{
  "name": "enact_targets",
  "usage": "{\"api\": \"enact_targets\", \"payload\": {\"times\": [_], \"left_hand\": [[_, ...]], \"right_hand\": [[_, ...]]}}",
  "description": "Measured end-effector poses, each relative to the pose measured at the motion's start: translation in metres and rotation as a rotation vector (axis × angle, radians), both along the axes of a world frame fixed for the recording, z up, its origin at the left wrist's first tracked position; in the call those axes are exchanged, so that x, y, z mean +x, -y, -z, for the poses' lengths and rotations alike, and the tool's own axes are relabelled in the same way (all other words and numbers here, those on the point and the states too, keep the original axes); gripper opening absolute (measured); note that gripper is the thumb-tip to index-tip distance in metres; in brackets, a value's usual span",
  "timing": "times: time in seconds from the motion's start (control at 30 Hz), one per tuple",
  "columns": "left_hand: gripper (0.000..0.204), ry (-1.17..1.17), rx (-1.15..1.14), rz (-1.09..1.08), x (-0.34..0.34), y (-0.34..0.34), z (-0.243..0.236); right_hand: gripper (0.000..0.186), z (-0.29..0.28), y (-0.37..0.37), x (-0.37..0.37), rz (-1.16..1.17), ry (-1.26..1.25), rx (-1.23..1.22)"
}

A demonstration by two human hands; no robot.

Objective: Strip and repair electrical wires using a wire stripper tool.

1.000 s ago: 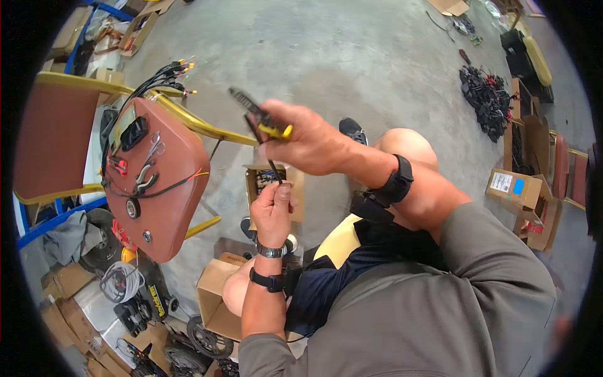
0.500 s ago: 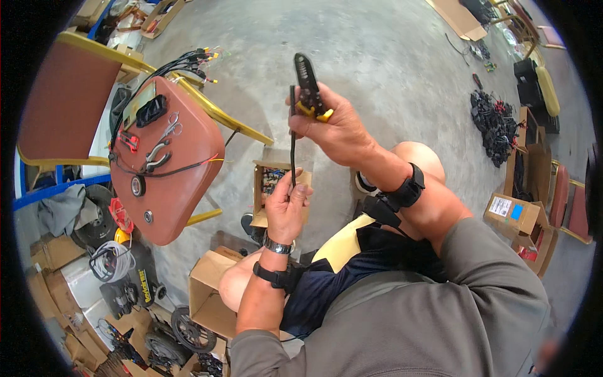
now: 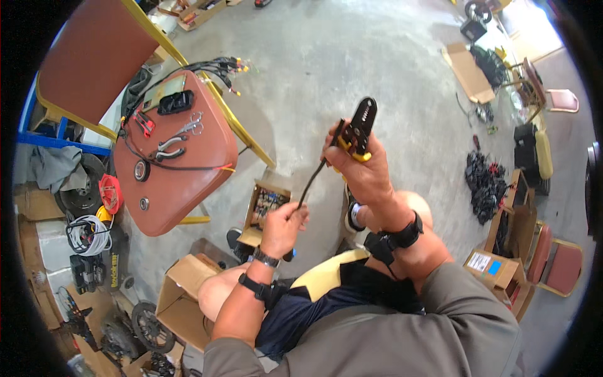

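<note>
A thin black cable (image 3: 310, 182) runs slantwise between my two hands. Its lower end is pinched in the closed fingers of my left hand (image 3: 279, 232). My right hand (image 3: 370, 174) is wrapped round a wire stripper (image 3: 362, 123) with a black head and yellow handles, and the cable's upper end is also held by its fingers. The stripper's head points away from me, beside the cable tip. Below and between the hands, on the floor, a small cardboard box (image 3: 252, 237) holds many small parts.
At left, a brown chair seat (image 3: 204, 151) carries scissors (image 3: 196, 124), pliers (image 3: 169, 149), a red-handled tool (image 3: 144, 124), a tape roll (image 3: 142, 170) and cables. An open carton (image 3: 182, 283) stands by my left knee. A black cable heap (image 3: 483, 185) lies at right.
Both hands with the cable and stripper appear further right and lower in the picture. The cable has gone from nearly upright to slanting, and the whole view has shifted.
</note>
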State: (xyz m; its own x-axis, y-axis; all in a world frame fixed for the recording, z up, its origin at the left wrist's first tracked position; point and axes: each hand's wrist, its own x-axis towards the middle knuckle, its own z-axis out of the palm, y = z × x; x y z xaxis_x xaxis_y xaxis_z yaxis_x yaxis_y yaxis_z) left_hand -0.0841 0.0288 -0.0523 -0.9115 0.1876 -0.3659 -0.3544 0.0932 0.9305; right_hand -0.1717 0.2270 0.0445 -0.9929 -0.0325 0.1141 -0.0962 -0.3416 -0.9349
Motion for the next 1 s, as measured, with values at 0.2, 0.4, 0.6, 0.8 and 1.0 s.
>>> {"api": "enact_targets", "payload": {"times": [0.2,0.4,0.6,0.8,1.0], "left_hand": [[0.023,0.176,0.029,-0.024,-0.007,0.005,0.007],[0.025,0.014,0.168,0.023,0.001,-0.001,-0.011],[0.022,-0.062,0.232,-0.122,-0.002,0.002,-0.037],[0.015,-0.092,0.338,-0.372,-0.018,0.01,-0.039],[0.018,-0.146,0.326,-0.433,-0.032,0.028,-0.049]], "right_hand": [[0.028,-0.002,0.0,0.003,-0.079,-0.028,0.038],[0.026,0.004,0.001,0.006,-0.204,0.067,0.204],[0.03,0.018,0.021,0.018,-0.335,0.005,0.512],[0.041,-0.003,0.024,-0.004,-0.464,0.264,0.269],[0.057,0.003,0.038,0.003,-0.534,0.608,0.095]]}}
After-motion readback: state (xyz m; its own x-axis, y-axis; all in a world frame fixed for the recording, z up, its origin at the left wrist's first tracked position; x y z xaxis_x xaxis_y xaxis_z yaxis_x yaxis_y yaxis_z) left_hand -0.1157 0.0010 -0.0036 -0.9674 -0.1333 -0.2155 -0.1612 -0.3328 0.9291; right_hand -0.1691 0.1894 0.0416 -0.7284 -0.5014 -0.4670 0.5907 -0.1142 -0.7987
